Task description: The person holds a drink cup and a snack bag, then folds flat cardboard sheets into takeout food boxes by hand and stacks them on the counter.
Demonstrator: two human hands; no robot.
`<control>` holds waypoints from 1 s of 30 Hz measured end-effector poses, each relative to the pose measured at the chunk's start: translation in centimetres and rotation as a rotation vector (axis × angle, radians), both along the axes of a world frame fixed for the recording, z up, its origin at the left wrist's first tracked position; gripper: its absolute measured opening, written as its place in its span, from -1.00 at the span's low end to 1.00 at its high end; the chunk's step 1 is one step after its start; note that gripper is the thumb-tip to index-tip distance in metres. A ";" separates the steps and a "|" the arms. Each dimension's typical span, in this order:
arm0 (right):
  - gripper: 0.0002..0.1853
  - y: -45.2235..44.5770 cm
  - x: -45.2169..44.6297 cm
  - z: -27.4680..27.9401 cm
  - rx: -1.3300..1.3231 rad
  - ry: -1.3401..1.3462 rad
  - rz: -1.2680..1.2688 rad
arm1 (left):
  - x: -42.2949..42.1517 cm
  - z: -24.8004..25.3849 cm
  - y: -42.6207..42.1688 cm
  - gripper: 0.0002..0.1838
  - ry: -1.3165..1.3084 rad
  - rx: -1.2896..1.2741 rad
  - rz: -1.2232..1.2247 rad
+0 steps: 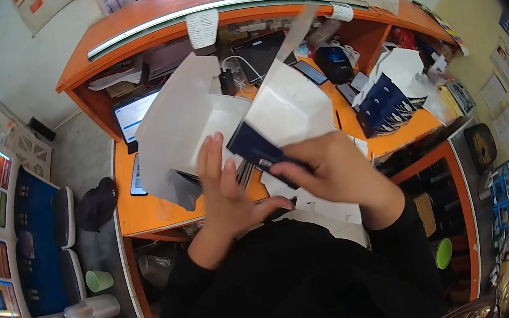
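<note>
My right hand (333,171) pinches the lower edge of a dark blue packet (259,148), thumb on top. My left hand (227,191) is raised to the left of the packet, its fingers apart and holding nothing. Behind the hands, two open white cartons stand on the orange desk: one at the left (181,117) with a tall flap, and one at the right (295,102). Part of a stack of dark, thin items (244,174) shows between my left hand and the packet. White cardboard (331,203) lies below my right hand.
A laptop (136,116) stands at the desk's left, with a phone (136,176) below it. To the right are a phone (310,72) and a dark blue patterned box (385,103). An orange shelf (140,21) runs behind. A black cap (98,205) is at the left.
</note>
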State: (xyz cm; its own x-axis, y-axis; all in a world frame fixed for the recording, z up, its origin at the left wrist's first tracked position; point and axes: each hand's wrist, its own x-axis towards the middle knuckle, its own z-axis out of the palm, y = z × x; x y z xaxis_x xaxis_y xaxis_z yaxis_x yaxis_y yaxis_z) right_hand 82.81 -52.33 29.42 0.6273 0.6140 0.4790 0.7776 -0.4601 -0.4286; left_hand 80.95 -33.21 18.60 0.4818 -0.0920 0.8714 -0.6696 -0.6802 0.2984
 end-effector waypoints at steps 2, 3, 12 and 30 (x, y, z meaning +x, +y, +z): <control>-0.75 0.4 1.2 2.4 0.107 0.146 0.093 | -0.9 0.0 3.5 -0.16 0.046 0.269 0.228; -0.74 1.0 1.9 4.0 0.122 0.291 0.166 | -0.9 -0.6 4.6 -0.30 0.083 0.282 0.209; -0.59 10.7 8.0 2.4 -0.252 0.111 0.216 | -0.5 -4.1 5.7 -0.65 0.022 0.104 0.163; -0.50 11.9 4.8 -5.3 -0.366 0.054 0.081 | 0.0 -4.8 4.9 -0.74 0.006 -0.047 0.122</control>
State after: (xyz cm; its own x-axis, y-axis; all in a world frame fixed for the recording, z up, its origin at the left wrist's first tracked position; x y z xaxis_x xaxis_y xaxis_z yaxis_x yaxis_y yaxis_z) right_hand 87.59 -40.47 24.15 0.5878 0.7873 0.1859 0.7987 -0.5282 -0.2882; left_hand 80.93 -28.31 13.77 0.4919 0.0088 0.8706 -0.5805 -0.7419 0.3355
